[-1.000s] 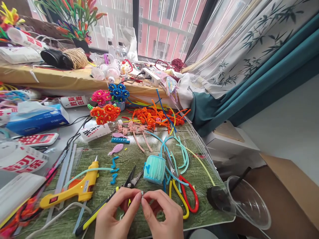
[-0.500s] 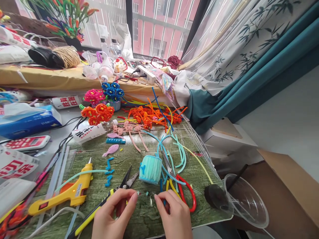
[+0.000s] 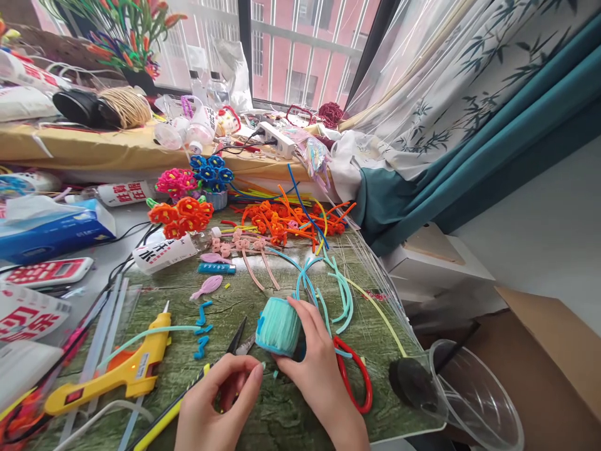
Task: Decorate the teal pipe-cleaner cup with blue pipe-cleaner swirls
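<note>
A small turquoise pot [image 3: 278, 326], wrapped in fuzzy pipe cleaner with blue trim, is tilted on the mat. My right hand [image 3: 314, 369] grips it from the right, thumb low and fingers at the upper rim. My left hand [image 3: 223, 398] is closed in a pinch; a tiny pale bit seems to show at its fingertips, too small to name. Beside my left hand lie yellow-and-black pliers [image 3: 176, 407], their jaws pointing toward the pot. Red-handled scissors [image 3: 369, 382] are partly hidden behind my right hand. Three bent blue pipe-cleaner pieces [image 3: 202, 347] lie left of the pot.
A yellow glue gun [image 3: 141, 363] lies at left with a pale blue pipe cleaner across it. Orange pipe-cleaner pieces [image 3: 277, 219] and pipe-cleaner flowers [image 3: 181, 216] are farther back. A clear plastic cup [image 3: 474, 388] is at the right edge, by a cardboard box [image 3: 549, 332].
My right hand has moved up from the mat and taken hold of the turquoise pot, which has shifted slightly left and tilted. My left hand stays pinched in about the same place.
</note>
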Available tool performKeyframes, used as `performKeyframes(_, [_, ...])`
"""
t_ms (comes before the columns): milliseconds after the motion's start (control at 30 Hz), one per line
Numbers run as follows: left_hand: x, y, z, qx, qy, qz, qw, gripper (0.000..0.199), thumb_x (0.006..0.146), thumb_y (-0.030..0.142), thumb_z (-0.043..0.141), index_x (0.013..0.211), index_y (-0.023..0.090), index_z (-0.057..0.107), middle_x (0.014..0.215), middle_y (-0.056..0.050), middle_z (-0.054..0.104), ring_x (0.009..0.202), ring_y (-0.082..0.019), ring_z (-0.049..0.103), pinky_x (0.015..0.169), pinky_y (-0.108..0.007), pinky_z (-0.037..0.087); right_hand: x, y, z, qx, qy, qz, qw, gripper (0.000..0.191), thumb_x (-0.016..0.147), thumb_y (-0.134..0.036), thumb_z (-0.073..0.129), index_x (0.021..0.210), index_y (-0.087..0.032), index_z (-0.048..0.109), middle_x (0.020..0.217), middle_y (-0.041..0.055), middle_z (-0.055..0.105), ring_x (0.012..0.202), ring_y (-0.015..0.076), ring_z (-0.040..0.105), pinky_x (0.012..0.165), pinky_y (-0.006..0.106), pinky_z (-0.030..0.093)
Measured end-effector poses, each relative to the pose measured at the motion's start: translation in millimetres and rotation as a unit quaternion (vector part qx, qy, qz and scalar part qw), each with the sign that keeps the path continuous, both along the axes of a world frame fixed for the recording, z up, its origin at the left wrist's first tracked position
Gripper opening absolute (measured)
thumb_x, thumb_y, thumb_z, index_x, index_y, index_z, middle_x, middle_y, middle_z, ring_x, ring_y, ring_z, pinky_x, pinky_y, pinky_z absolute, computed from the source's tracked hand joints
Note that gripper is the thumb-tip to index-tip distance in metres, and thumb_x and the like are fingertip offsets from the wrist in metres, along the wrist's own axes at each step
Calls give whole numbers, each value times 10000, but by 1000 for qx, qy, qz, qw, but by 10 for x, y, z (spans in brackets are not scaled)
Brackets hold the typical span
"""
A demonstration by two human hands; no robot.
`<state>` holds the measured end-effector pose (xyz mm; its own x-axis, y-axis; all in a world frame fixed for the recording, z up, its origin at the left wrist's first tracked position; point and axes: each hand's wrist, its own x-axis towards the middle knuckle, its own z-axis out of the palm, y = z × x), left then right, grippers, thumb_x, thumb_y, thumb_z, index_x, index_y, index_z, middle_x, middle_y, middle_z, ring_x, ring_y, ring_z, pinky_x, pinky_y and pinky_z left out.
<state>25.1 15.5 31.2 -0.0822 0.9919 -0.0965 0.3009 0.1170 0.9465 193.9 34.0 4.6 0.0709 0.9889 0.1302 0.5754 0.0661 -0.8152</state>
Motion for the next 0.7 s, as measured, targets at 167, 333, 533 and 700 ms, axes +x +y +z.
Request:
performKeyframes(167, [-72, 85, 28, 73, 44, -31, 996, 213, 833, 463, 735, 791, 254, 741, 618, 57, 592, 532, -89, 516, 511, -160, 407, -49, -73, 105, 59, -6, 13, 998, 958, 669, 54, 645, 1493, -377, 416, 1501, -1, 526, 1404, 219, 544, 1165, 295, 442])
performKeyframes(333, [-93, 160, 101, 130, 74, -68, 986, 135, 854, 387, 728, 802, 263, 730, 616, 68, 588, 519, -78, 519, 497, -144, 408, -81, -123, 145, 107, -45, 6, 993, 938, 707, 18, 644, 1521, -367, 384, 1491, 21, 533, 1375, 241, 573, 1135, 310, 483])
performKeyframes(533, [-72, 127, 202, 178, 108, -79, 975, 140, 908, 341, 656, 795, 269, 696, 635, 79, 577, 518, -73, 501, 502, -147, 400, -116, -140, 234, 135, -93, 10, 986, 894, 737, -31, 651, 1532, -320, 363, 1469, 63, 552, 1353, 271, 594, 1092, 376, 539])
performKeyframes(700, [-117, 103, 204, 212, 141, -85, 963, 126, 901, 321, 668, 790, 263, 685, 622, 88, 580, 488, -61, 538, 490, -129, 421, -151, -155, 277, 160, -109, 11, 981, 902, 718, -32, 661, 1523, -317, 369, 1437, 66, 572, 1323, 269, 613, 1076, 381, 551])
